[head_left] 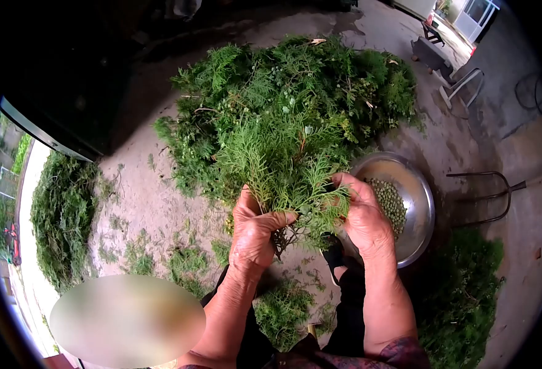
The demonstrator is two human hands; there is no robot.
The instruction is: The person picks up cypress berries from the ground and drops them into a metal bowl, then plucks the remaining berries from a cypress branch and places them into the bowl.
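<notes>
In the middle of the head view, my left hand (252,234) is closed around the stems of a leafy evergreen branch (271,166) with flat, scale-like foliage. My right hand (364,212) has its fingers curled in at the branch's right side, gripping its outer sprays; leaves partly hide the fingertips. Just right of that hand stands a wide metal bowl (420,203) with many small pale green cones (389,206) in it. Beyond both hands lies a large heap of cut evergreen branches (295,80), and small green cones show among its leaves.
A darker evergreen pile (64,221) lies at the left by the doorway, another pile (468,295) at the lower right. A pitchfork head (498,197) rests right of the bowl. Loose sprigs (283,310) litter the concrete floor around my feet. A low bench (432,56) stands at the upper right.
</notes>
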